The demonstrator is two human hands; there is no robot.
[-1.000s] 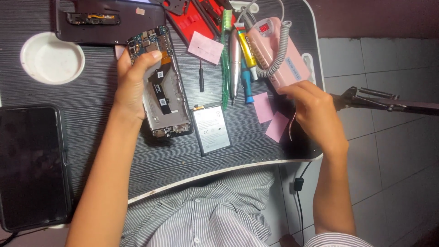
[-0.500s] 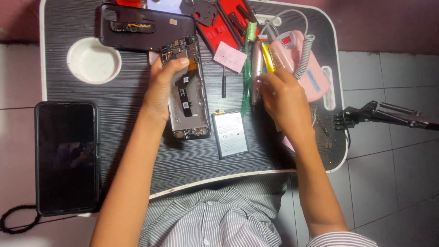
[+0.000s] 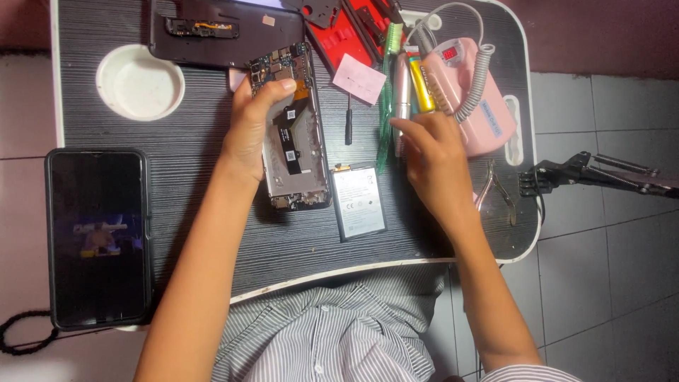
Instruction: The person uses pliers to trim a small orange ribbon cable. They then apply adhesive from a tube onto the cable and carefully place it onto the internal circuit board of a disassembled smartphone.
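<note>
My left hand grips the left edge of an opened phone, its circuit board and flex cables facing up on the dark striped lap table. A flat grey battery lies loose just right of the phone. My right hand hovers with fingers apart and nothing in it, fingertips close to a row of tools: a green tool, a silver pen-shaped tool and a yellow one. A small black screwdriver lies between the phone and these tools.
A pink box-shaped device with a coiled cord sits at the far right. Also here: pink note, red tool case, black back cover, white cup recess, pliers. A black phone lies left; a clamp arm juts right.
My right hand moved from the table's right edge to the row of tools, then drew back slightly. The view shifted right. My left hand stays on the opened phone.
</note>
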